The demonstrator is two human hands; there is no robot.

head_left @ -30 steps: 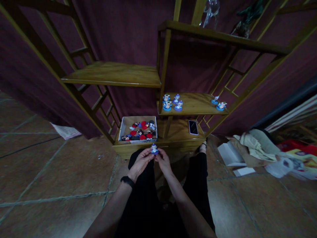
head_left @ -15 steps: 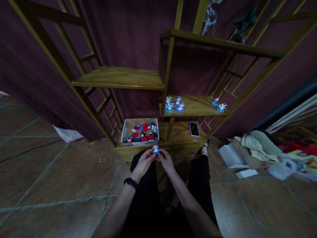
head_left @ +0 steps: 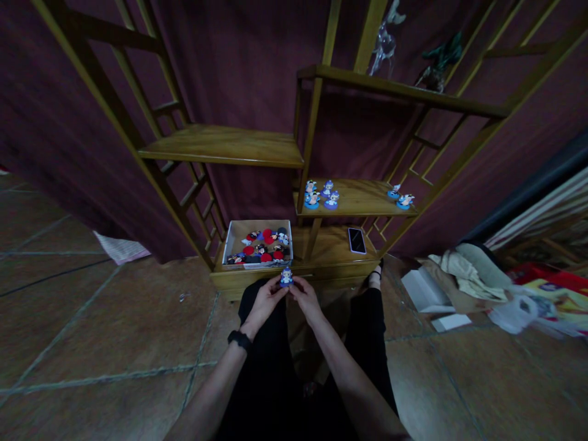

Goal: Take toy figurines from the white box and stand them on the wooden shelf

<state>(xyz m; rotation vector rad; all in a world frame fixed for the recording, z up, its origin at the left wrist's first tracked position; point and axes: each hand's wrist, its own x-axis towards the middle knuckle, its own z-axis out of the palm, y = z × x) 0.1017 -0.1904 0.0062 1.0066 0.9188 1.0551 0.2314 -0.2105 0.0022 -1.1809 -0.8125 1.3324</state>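
Between both hands I hold a small purple-and-white figurine (head_left: 286,277) upright by its round purple base. My left hand (head_left: 266,301) is closed on the base's left side, and my right hand (head_left: 305,297) grips it from the right. Just beyond my fingers, a shallow open box (head_left: 258,227) on the cabinet's low ledge holds several figurines with red, black and purple parts, lying in a jumble. On the shelf (head_left: 356,197) above, several figurines stand in a group at the left: purple ones (head_left: 331,199) and blue-based ones (head_left: 312,199). Two more blue-based figurines (head_left: 405,201) stand at its right end.
A phone (head_left: 357,241) lies on the low ledge. The wooden display rack has an upper left shelf (head_left: 225,144) and a higher right shelf (head_left: 408,89) bearing a glass ornament (head_left: 383,46) and a dark green one. A white box (head_left: 425,291), cloth and plastic bags (head_left: 514,313) lie on the floor at right.
The view has shifted slightly. Both hands still hold the purple figurine in nearly the same place above my knees; the figurines on the shelf and in the box have not moved.
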